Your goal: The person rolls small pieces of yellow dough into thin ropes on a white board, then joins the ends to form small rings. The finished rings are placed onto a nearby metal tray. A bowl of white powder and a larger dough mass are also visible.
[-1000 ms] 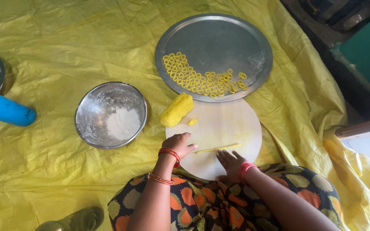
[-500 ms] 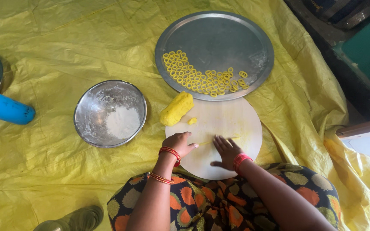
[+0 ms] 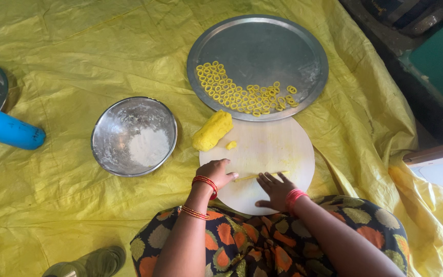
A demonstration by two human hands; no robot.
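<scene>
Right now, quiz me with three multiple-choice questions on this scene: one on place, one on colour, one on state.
1. Where do the dough rings lie?
A. on the round metal tray
B. in the steel bowl
C. on the board

2. What colour is the floor sheet?
A. blue
B. yellow
C. white

3. What are the hands doing?
A. lifting the tray
B. holding the bowl
C. resting on the board

A: rings cluster on the tray's near side.
B: yellow sheet spreads under everything.
C: left hand and right hand lie flat by the dough strip.

dough strip (image 3: pixel 260 176) on board (image 3: pixel 293 149); both hands on strip; lump (image 3: pixel 212 130) at board's left edge; tray (image 3: pixel 262 41) beyond board; bowl (image 3: pixel 114 128) left
</scene>
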